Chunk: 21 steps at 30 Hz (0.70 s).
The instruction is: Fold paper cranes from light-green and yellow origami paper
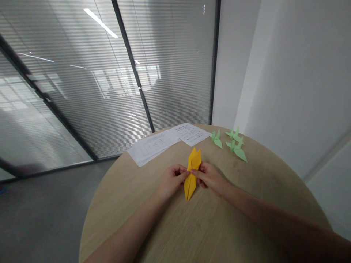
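A long, narrow piece of folded yellow paper (192,171) lies on the round wooden table (208,226), pointed at both ends. My left hand (172,180) pinches its left edge near the middle. My right hand (210,178) pinches the right edge opposite. Both hands rest low on the tabletop, fingertips closed on the paper.
Three green folded paper cranes (233,142) sit at the table's far right. Two white printed sheets (167,142) lie at the far edge. A glass wall with blinds (109,80) stands behind, a white wall (287,73) to the right.
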Tool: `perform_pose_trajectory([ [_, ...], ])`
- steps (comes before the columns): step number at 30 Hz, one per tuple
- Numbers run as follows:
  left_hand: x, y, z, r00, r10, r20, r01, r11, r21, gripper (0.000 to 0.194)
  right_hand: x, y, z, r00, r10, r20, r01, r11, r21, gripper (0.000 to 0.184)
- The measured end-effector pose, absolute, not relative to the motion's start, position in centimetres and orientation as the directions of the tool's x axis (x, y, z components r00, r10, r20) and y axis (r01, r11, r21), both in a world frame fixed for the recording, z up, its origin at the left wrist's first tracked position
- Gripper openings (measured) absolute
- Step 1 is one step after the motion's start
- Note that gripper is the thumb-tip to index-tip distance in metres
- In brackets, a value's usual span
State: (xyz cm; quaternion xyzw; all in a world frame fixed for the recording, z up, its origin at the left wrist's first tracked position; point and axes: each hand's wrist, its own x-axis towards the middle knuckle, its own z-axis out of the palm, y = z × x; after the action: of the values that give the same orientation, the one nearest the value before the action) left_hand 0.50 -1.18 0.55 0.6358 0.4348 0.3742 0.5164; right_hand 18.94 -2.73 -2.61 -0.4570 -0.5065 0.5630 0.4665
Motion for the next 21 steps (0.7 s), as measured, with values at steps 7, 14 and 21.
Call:
perform_pose_trajectory([
  [7,0.6,-1.2,0.4,0.267,0.964,0.017,0.138,-0.056,0.989,0.034,19.0,-2.9,-2.2,-0.08,0.996,0.034,-0.153,0.022,-0.988,0.046],
  [14,0.8,-1.4,0.7,0.299,0.945,0.136,0.052,-0.158,0.986,0.03,19.4,-2.5,-2.8,-0.139,0.99,0.025,-0.133,0.006,-0.991,0.04],
  [21,0.7,-1.1,0.2,0.361,0.932,0.022,0.004,-0.026,1.0,0.043,19.6,-2.3,-3.1,-0.113,0.992,0.048,-0.143,0.032,-0.989,0.034],
])
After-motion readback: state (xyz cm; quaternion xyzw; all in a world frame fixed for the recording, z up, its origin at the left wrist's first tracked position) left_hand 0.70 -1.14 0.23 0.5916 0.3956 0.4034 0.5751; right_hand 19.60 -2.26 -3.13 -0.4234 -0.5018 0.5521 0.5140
